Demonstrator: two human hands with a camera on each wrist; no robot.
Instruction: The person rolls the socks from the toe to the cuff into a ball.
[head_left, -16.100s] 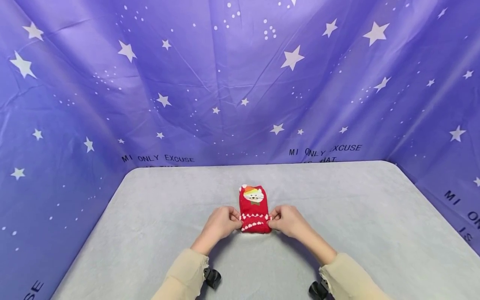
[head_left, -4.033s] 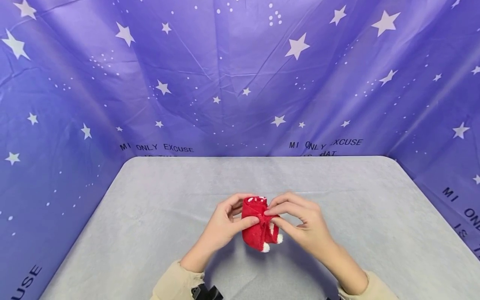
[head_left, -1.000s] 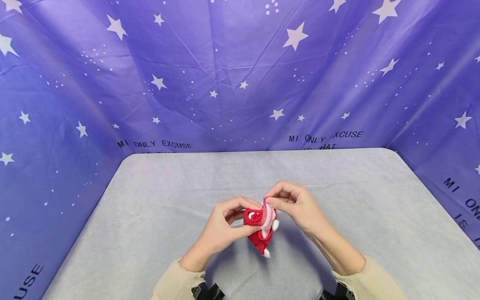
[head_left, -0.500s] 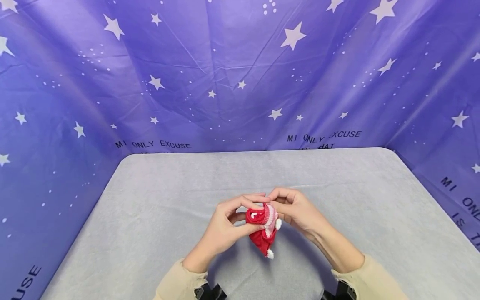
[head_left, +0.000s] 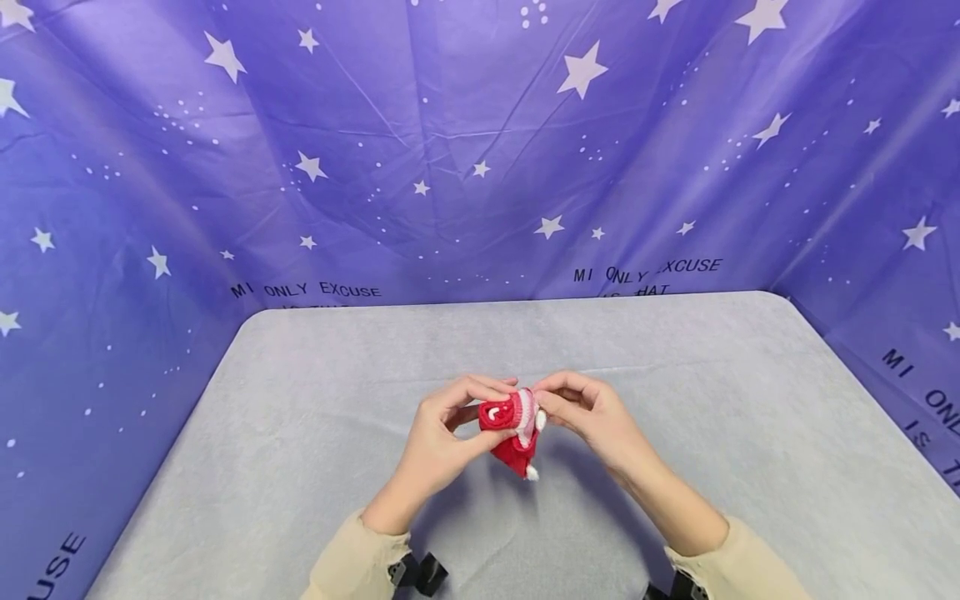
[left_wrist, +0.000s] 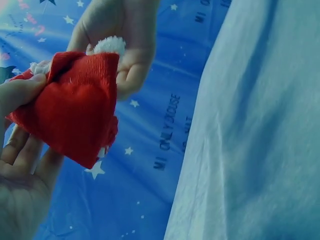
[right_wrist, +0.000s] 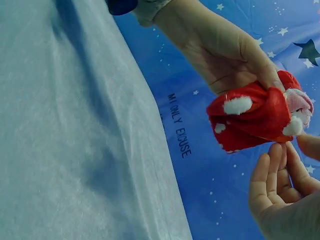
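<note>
Rolled red sock (head_left: 516, 456) sits in hand over the middle of the tabletop (head_left: 337, 417); left hand (head_left: 442, 429) fingers grip the roll, right hand (head_left: 592, 412) fingers pinch its pale cuff (head_left: 526, 411). Probably light, soft, stretchy; hold by roll and cuff edge.

Two hands (head_left: 442, 429) (head_left: 600, 417), one red cloth bundle (head_left: 507, 408), apparently two white tufts (head_left: 542, 419) (head_left: 532, 472), one table (head_left: 337, 358).

Black lettering (head_left: 349, 290) on the starry purple backdrop (head_left: 450, 125) read "MI ONLY EXCUSE", repeated, partly creased or cut off.
</note>
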